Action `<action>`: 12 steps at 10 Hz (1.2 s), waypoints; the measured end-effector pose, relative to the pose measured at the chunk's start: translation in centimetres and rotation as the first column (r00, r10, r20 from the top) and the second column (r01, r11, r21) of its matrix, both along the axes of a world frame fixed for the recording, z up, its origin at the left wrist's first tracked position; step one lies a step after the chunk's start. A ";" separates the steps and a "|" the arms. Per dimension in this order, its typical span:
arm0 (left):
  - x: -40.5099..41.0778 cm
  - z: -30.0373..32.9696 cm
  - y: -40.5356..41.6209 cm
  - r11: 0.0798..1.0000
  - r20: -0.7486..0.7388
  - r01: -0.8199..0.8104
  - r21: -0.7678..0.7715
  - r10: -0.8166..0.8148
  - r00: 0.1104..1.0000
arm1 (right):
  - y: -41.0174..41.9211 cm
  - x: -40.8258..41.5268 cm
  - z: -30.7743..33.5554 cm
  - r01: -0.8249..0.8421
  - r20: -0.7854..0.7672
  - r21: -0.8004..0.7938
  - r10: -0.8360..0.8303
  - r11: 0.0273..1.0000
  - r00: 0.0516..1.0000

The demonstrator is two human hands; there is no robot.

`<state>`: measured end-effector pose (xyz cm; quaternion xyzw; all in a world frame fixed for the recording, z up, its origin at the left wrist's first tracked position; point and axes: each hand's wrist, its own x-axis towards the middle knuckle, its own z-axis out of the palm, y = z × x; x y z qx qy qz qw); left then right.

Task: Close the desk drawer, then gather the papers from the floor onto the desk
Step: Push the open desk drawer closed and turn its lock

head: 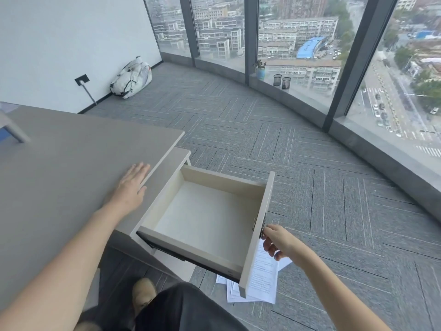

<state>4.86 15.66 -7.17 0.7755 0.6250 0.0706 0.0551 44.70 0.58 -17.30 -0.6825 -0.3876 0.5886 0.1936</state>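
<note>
The pale wooden desk drawer (205,218) stands pulled far out from the cabinet under the grey desk (59,163), and it is empty inside. My right hand (279,240) grips the metal handle (262,226) on the drawer's front panel. My left hand (132,185) lies flat on the desk top near its right edge, fingers spread. Several white printed papers (262,278) lie scattered on the carpet, partly hidden beneath the drawer front and my right hand.
Grey carpet floor (310,163) stretches to curved floor-to-ceiling windows (298,44). A white bag (132,77) leans on the far wall. A potted plant (260,68) and two mesh cups (281,82) stand on the window ledge. My legs and a shoe (143,295) are below.
</note>
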 end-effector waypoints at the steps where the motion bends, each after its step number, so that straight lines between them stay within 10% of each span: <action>1: 0.0 0.1 0.0 1.000 -0.010 -0.003 0.009 0.003 1.000 | 0.8 -0.7 -0.2 -0.014 -0.014 0.023 0.014 1.000 1.000; 12: 0.6 0.4 -0.7 0.995 -0.030 -0.004 0.095 0.006 1.000 | 11.8 -14.8 0.0 -0.173 -0.087 -0.032 0.169 0.984 0.982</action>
